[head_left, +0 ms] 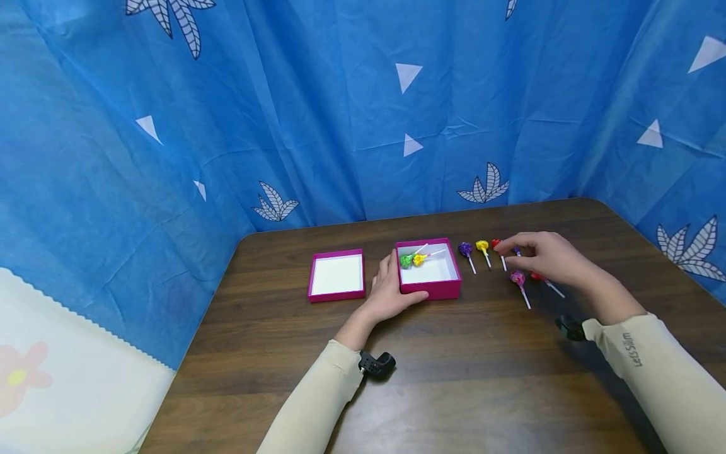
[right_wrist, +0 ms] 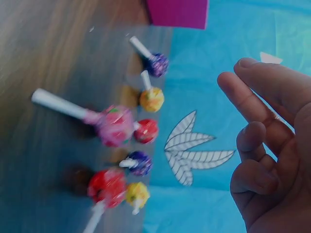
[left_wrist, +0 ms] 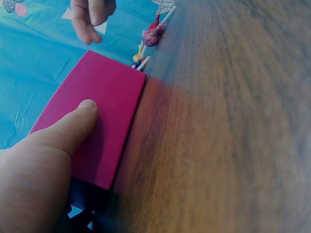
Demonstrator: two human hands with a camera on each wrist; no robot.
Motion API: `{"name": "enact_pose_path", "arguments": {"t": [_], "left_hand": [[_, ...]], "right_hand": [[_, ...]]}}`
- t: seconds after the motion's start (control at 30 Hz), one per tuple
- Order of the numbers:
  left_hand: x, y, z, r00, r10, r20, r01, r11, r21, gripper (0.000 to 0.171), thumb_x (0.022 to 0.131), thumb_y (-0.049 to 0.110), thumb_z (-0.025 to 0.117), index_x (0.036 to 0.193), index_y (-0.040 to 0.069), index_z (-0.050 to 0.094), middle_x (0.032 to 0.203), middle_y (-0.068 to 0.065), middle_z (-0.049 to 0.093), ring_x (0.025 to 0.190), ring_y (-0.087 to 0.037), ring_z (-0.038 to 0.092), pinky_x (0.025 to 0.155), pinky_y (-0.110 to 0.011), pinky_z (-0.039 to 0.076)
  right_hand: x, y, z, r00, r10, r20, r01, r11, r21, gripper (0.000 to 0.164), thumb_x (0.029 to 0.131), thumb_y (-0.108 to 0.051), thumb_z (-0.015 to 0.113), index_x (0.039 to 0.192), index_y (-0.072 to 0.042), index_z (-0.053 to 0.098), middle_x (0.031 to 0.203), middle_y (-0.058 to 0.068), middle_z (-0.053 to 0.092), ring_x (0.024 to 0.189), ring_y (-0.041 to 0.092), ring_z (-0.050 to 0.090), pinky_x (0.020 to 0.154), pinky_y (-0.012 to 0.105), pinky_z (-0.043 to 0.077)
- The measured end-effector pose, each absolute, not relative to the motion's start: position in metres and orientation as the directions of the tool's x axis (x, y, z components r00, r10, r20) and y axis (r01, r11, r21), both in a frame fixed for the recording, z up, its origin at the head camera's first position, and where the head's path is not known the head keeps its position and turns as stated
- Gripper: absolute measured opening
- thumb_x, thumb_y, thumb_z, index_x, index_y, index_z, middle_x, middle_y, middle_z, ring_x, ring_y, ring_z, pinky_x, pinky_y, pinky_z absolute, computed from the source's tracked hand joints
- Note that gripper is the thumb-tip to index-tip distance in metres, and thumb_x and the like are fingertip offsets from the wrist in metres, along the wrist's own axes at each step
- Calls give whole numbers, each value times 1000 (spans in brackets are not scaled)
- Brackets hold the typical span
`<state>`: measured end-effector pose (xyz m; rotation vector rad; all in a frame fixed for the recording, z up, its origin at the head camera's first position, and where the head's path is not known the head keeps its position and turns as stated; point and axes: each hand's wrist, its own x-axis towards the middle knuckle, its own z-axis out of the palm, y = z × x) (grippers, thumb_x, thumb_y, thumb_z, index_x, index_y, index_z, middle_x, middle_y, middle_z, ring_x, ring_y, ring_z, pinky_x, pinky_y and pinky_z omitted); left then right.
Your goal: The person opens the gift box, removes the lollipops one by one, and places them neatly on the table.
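Observation:
My left hand (head_left: 387,293) holds the near left corner of a magenta box (head_left: 431,290), its thumb flat on the front wall. Inside the box lie a green lollipop (head_left: 407,260) and a yellow lollipop (head_left: 419,259). Above the loose lollipops on the right hovers my right hand (head_left: 541,255), fingers slightly bent and nothing between them. Around it lie a red lollipop (head_left: 496,243), a pink lollipop (right_wrist: 114,126), another red lollipop (right_wrist: 107,188), a purple lollipop (right_wrist: 140,163) and a yellow lollipop (right_wrist: 137,194).
Left of the box lies its magenta lid (head_left: 311,287), white inside facing up. Between the box and my right hand are a purple lollipop (head_left: 465,249) and a yellow lollipop (head_left: 482,245). A blue curtain (head_left: 340,126) hangs behind the wooden table (head_left: 454,378).

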<state>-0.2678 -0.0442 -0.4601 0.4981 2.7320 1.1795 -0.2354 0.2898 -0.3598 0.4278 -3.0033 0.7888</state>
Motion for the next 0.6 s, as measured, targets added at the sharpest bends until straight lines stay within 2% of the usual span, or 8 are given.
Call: {"name": "enact_pose_path", "arguments": {"t": [0.1,0.27,0.6], "left_hand": [[-268,-44,-460,-938,346,17,250,640,727,122,77,60,75,162,21,-3,166,-4,11,150,-26,20,122,-54,23],[-268,-44,-460,-936,351,16,253,641,725,122,77,61,75,162,21,-3,166,-4,10,151,-26,19,122,-54,21],[-267,-45,-459,-934,355,29,265,637,724,122,78,61,74,162,19,-3,166,-6,10,150,-27,20,122,-55,21]], "right_hand": [[-235,283,-355,-957,-275,96,-287,829,-481,27,92,-17,72,119,-11,72,115,14,71,78,21,50,59,26,44],[-235,270,-348,-946,-300,120,-320,814,-485,28,92,-17,72,120,-12,72,113,12,72,79,20,50,60,25,45],[-247,240,-343,-926,-353,132,-369,777,-510,27,93,-18,71,120,-17,73,120,7,73,97,24,60,78,32,51]]}}
